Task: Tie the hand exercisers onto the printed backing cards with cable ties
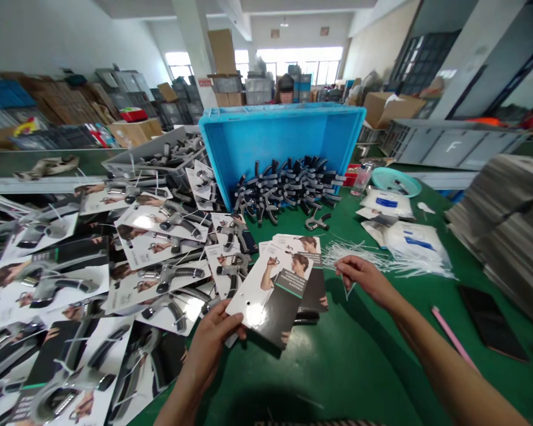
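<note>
My left hand (pixel 214 332) pinches the lower left corner of a printed cardboard backing card (pixel 270 305), tilted above the table, with two small holes near the held end. Under its right side lie more such cards (pixel 317 281), and a dark handle partly shows below them. My right hand (pixel 365 279) is closed on a thin white cable tie (pixel 348 292), whose ends hang below the fingertips. A loose heap of white cable ties (pixel 353 251) lies just behind that hand. A single hand grip strengthener (pixel 317 221) rests on the table beyond the cards.
A blue crate (pixel 284 127) on its side holds many grey-and-black hand grips (pixel 288 183). Carded hand grips (pixel 160 236) cover the left side. At right are bags of cable ties (pixel 415 239), a phone (pixel 491 319), a pink stick (pixel 455 338) and stacked grey sheets (pixel 510 219).
</note>
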The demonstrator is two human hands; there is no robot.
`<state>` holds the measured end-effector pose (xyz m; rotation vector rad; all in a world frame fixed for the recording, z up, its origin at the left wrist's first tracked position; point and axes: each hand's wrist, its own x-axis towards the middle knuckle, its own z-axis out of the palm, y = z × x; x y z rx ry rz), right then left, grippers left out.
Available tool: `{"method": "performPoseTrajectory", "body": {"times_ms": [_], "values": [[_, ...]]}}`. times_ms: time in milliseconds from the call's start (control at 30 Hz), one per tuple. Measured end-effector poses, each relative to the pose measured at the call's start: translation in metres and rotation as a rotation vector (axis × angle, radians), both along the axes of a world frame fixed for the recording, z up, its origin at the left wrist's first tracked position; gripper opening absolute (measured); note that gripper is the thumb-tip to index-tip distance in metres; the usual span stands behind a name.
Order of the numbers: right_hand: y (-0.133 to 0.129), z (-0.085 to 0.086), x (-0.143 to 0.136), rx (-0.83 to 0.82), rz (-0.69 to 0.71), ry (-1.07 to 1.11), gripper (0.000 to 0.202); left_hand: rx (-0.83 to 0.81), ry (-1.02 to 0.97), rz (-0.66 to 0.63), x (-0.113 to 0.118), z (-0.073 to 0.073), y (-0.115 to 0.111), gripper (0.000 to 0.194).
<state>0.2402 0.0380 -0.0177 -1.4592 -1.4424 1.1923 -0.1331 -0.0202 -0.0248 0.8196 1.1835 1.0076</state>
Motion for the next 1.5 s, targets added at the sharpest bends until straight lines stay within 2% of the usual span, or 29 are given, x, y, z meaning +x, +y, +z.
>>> {"method": "performPoseTrajectory", "body": {"times_ms": [133, 233, 333, 433, 500, 600, 700, 833, 933, 1000, 1167, 1233, 1300, 1433, 1500], "values": [[0.01, 0.029, 0.0, 0.189, -0.094, -0.063, 0.033, 0.032, -0.035, -0.044, 0.0, 0.013, 0.017, 0.031], [0.019, 0.051, -0.014, 0.304, -0.11, -0.009, 0.027, 0.049, -0.092, -0.032, 0.003, 0.017, 0.033, 0.027], [0.02, 0.068, -0.048, 0.353, -0.047, 0.021, 0.023, 0.054, -0.105, -0.042, 0.01, 0.016, 0.038, 0.024], [0.014, 0.074, -0.092, 0.405, 0.011, 0.052, 0.021, 0.058, -0.12, -0.076, 0.016, 0.014, 0.032, 0.025], [0.011, 0.071, -0.118, 0.419, 0.084, 0.075, 0.018, 0.047, -0.129, -0.082, 0.017, 0.012, 0.029, 0.027], [0.009, 0.057, -0.144, 0.433, 0.227, -0.001, 0.017, 0.016, -0.139, -0.071, 0.015, 0.008, 0.029, 0.029], [0.01, 0.036, -0.153, 0.518, 0.293, -0.153, 0.021, 0.022, -0.153, -0.062, 0.011, 0.002, 0.034, 0.027], [0.011, 0.014, -0.152, 0.677, 0.244, -0.219, 0.021, 0.037, -0.157, -0.049, 0.009, -0.006, 0.04, 0.028], [0.013, 0.008, -0.151, 0.714, 0.202, -0.234, 0.023, 0.035, -0.163, -0.074, 0.01, -0.01, 0.042, 0.031], [0.015, 0.006, -0.153, 0.704, 0.26, -0.269, 0.023, 0.041, -0.185, -0.055, 0.01, -0.014, 0.043, 0.033], [0.023, 0.003, -0.159, 0.666, 0.467, -0.339, 0.022, 0.071, -0.235, 0.161, 0.013, -0.025, 0.04, 0.038], [0.023, 0.004, -0.16, 0.634, 0.51, -0.327, 0.02, 0.079, -0.192, 0.162, 0.017, -0.028, 0.036, 0.037], [0.021, 0.005, -0.159, 0.601, 0.455, -0.267, 0.019, 0.095, -0.162, 0.144, 0.022, -0.03, 0.033, 0.036], [0.014, 0.006, -0.152, 0.587, 0.171, -0.17, 0.019, 0.119, -0.168, 0.163, 0.028, -0.031, 0.028, 0.033], [0.013, 0.005, -0.151, 0.602, 0.154, -0.171, 0.02, 0.136, -0.173, 0.171, 0.03, -0.032, 0.027, 0.032]]}}
